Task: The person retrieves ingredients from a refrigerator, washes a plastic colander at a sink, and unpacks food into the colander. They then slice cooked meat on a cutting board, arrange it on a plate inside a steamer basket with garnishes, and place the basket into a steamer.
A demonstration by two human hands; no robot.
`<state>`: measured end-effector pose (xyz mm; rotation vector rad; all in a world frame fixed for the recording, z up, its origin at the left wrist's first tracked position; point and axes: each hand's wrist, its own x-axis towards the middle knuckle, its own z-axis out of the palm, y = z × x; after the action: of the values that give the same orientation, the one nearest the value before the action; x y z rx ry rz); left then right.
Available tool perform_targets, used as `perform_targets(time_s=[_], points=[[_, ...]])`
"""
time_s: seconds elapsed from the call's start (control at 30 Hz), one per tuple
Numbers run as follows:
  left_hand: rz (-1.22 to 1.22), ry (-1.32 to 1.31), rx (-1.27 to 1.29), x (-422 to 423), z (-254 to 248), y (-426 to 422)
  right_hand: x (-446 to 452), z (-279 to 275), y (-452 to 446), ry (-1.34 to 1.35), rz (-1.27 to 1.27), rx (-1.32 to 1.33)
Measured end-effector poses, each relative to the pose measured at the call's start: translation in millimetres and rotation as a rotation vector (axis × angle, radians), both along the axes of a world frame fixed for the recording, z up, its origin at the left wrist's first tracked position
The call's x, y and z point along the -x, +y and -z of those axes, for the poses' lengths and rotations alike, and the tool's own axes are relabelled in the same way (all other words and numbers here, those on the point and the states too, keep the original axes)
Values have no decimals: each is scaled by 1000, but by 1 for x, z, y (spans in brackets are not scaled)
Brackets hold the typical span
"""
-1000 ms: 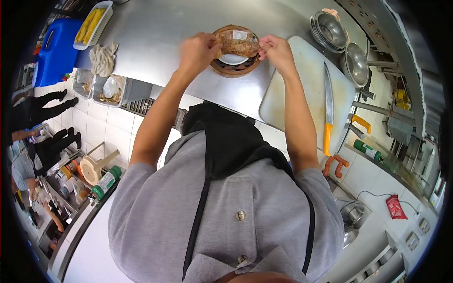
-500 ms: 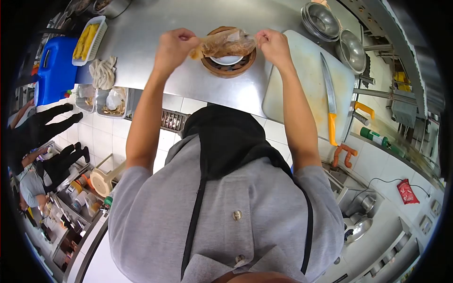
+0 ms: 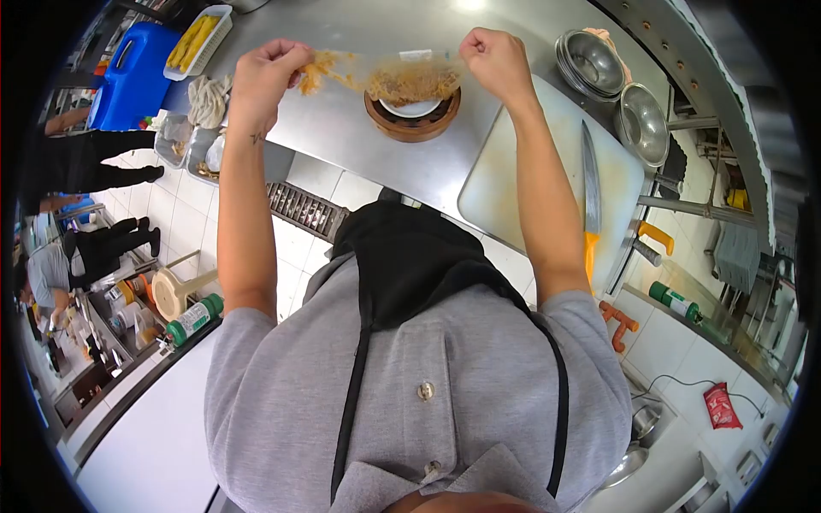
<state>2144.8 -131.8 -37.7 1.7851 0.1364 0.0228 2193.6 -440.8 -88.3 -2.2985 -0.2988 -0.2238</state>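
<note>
Between my hands a clear plastic bag [image 3: 342, 68] with brown-orange residue is stretched out. My left hand [image 3: 267, 81] pinches its left end, where orange bits cling to the plastic. My right hand [image 3: 496, 64] is closed on the bag's other end, which bears a small white label [image 3: 416, 56]. Below the bag stands a round brown steamer basket [image 3: 410, 130] with a white plate [image 3: 412, 109] in it. Brown food [image 3: 406, 84] shows through the plastic above the plate; whether it is still inside the bag I cannot tell.
Right of the basket lies a white cutting board [image 3: 500, 175] with a yellow-handled knife [image 3: 592, 184]. Metal bowls [image 3: 641, 124] stand beyond it. At the left are a rag [image 3: 207, 101], a white basket [image 3: 212, 50] of yellow food and a blue container [image 3: 137, 73]. People work far left.
My left hand has moved left, away from the basket, pulling the bag out long. My right hand has moved slightly up. The bag looks flatter and more stretched over the basket.
</note>
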Motion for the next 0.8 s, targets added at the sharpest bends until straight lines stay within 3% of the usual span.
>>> perform_targets(time_s=[0.17,0.27,0.33,0.43,0.5,0.6,0.67,0.8], points=[[-59,-82,-25,13,-8,-15,-8,-34,10,-51,-107,-31],[53,-183,-112,16,4,-32,-13,-52,28,161,-308,76],[177,-207,-281,14,9,-50,-15,-50,48,-110,-412,-27],[197,-272,-363,3,24,-69,-7,-66,68,-144,-510,-36],[140,-234,-180,0,26,-73,-5,-56,70,-174,-548,-36],[57,-313,-248,2,30,-48,6,-68,82,-69,-541,-19],[21,-202,-110,14,31,-26,20,-69,84,-39,-498,-162],[-91,-95,-166,40,33,78,25,-25,50,105,-329,-280]])
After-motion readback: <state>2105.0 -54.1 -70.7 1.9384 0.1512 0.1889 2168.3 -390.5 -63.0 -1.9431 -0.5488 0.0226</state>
